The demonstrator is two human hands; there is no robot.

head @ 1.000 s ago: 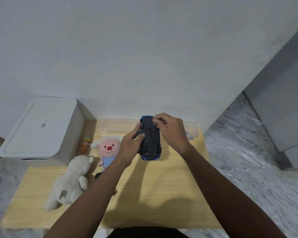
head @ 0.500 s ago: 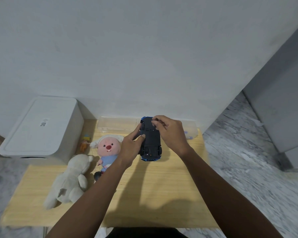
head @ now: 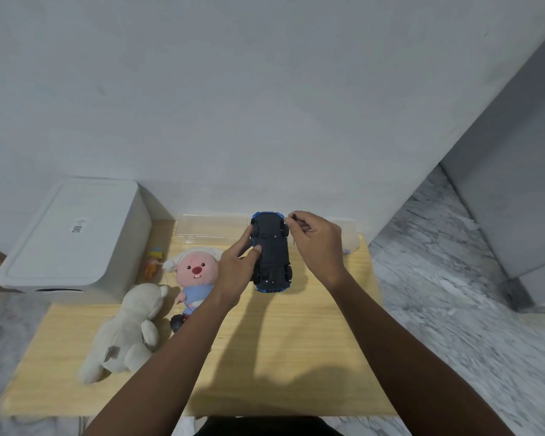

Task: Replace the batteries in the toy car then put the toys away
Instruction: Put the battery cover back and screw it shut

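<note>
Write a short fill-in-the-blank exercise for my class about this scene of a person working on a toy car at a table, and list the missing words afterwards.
1. The toy car is held upside down, so its ____ face up.
2. The left hand steadies the car while the right hand pinches a small dark ____ beside it.
3. The white plush lies on the wooden ____ next to the pink-faced plush.
4. The lid of the white storage box is ____.

Missing words: wheels; tool; table; closed

Bare table (head: 265,357) lies open below both hands and right of the right hand (head: 318,247). Two plush toys (head: 158,303) crowd the left hand's (head: 236,272) left; a clear box (head: 211,229) blocks beyond.
</note>
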